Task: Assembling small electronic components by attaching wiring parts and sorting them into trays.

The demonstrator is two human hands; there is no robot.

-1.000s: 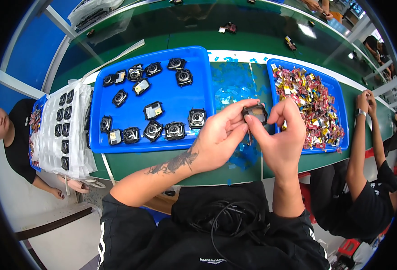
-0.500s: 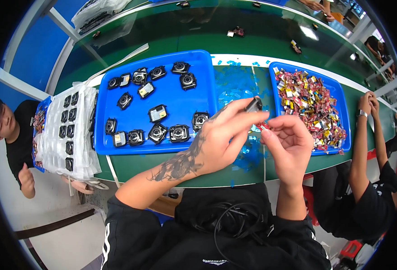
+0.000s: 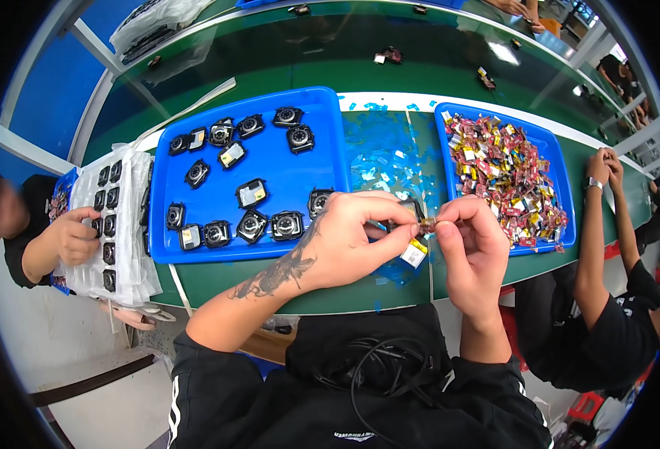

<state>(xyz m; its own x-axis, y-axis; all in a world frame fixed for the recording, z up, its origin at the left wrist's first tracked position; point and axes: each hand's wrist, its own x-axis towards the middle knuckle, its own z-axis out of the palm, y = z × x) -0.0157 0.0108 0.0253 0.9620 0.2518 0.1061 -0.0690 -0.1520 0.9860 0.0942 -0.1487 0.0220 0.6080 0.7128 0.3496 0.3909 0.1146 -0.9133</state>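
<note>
Above the green bench, between two blue trays, my left hand (image 3: 356, 243) is closed around a black watch case (image 3: 417, 210), mostly hidden by the fingers. A small white-and-yellow battery (image 3: 414, 254) hangs below its fingertips. My right hand (image 3: 474, 251) is closed in a pinch on the battery's small reddish-brown end, and the two hands' fingertips nearly meet there. Several black watch cases (image 3: 286, 224) lie in the left blue tray (image 3: 285, 183), some with a pale battery on them. The right blue tray (image 3: 441, 120) holds a heap of small red, yellow and silver batteries (image 3: 495, 168).
Blue film scraps (image 3: 379, 153) litter the bench (image 3: 330, 288) between the trays. At left, another person's hand (image 3: 72, 238) is over a white tray (image 3: 90, 258) of watch cases. Another person's clasped hands (image 3: 605, 166) are at right. A green conveyor belt (image 3: 330, 63) carries scattered parts beyond.
My left hand has turned and lowered; the battery's pale face now shows under its fingers. My right hand stays in its pinch. The person at left has reached over the white tray.
</note>
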